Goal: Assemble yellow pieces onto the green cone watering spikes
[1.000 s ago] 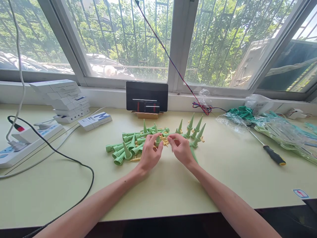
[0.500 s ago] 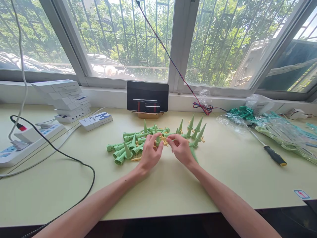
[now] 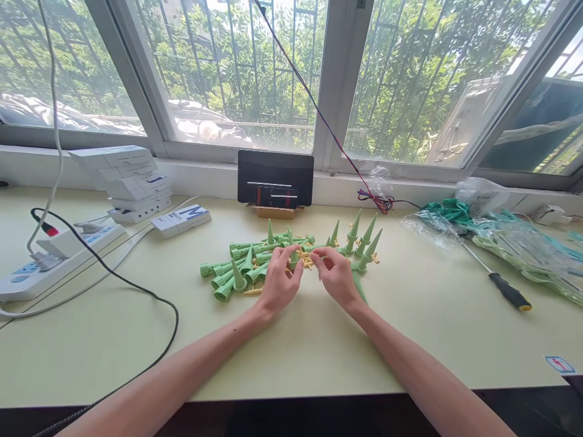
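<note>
A heap of green plastic cone spikes [image 3: 237, 270] lies on the pale table [image 3: 319, 346], with small yellow pieces [image 3: 305, 260] mixed in. A few green cones [image 3: 364, 240] stand upright to the right of the heap. My left hand [image 3: 277, 282] is curled, its fingers closed round a green cone at the heap's edge. My right hand [image 3: 336, 276] pinches among the yellow pieces; a green cone shows under its wrist. What the fingertips hold is too small to name.
A dark tablet [image 3: 276, 177] leans on a stand at the windowsill. White boxes [image 3: 132, 182] are stacked at the left, beside a power strip [image 3: 50, 264] and a black cable [image 3: 136, 291]. A screwdriver [image 3: 501, 285] and plastic bags [image 3: 514, 243] lie at the right.
Both hands stay at the heap, fingers shifting slightly. The camera has tilted a little, so everything sits slightly further right in the frame.
</note>
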Available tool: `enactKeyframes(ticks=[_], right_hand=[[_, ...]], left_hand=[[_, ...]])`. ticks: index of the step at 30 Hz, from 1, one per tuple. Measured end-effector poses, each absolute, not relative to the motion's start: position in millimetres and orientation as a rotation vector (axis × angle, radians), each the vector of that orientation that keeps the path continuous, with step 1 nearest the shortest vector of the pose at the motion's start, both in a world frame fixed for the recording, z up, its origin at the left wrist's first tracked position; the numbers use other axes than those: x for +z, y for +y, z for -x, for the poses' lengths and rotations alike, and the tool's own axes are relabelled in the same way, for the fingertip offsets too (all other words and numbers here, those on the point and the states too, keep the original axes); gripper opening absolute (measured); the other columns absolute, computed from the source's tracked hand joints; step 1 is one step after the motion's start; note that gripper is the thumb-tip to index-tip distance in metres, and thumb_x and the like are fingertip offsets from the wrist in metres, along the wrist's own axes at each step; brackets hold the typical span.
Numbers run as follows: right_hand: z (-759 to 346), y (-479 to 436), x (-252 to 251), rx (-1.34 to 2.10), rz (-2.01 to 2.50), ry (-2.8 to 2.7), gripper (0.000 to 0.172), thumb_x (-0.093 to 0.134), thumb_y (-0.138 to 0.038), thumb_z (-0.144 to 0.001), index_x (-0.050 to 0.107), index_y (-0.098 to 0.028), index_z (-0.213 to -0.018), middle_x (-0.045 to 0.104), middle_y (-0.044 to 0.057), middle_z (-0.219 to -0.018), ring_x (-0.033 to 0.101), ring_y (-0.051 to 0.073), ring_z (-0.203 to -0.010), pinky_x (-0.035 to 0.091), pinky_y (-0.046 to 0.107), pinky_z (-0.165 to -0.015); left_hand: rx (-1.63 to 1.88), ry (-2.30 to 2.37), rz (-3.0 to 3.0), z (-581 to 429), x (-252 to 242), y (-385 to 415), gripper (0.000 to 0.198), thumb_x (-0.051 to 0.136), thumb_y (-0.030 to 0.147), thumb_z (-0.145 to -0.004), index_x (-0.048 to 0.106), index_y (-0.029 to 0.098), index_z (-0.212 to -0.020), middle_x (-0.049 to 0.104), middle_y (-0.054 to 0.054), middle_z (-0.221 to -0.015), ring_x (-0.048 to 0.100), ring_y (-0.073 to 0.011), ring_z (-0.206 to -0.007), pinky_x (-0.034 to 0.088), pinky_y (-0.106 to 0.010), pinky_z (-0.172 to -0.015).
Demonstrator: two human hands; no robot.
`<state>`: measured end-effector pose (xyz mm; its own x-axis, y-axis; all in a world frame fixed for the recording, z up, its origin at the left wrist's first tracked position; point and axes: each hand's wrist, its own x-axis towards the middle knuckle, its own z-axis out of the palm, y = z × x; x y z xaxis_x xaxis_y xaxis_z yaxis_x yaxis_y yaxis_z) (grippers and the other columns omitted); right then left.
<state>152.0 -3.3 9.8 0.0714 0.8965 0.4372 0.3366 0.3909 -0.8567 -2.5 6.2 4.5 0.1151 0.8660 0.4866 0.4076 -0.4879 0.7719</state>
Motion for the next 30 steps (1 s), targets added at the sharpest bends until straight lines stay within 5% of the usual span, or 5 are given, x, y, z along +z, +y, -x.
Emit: enactKeyframes(ticks=[30], right_hand=[[-153.3,2.0,5.4,0.62,1.157,-1.534,0.029,0.057,-0.044,-0.092,0.069,-0.017,-0.096,0.069,0.007,-0.087,0.054,0.013,-0.055,0.047,0.028,-0.053]], left_hand=[[1.306,1.148,-2.014,1.1,1.6,5.3,0.029,0.056,0.024,-0.091,0.06,0.023,-0.119,0.05,-0.004,-0.098,0.056,-0.0106,-0.071,0.055,-0.021,-0.056]])
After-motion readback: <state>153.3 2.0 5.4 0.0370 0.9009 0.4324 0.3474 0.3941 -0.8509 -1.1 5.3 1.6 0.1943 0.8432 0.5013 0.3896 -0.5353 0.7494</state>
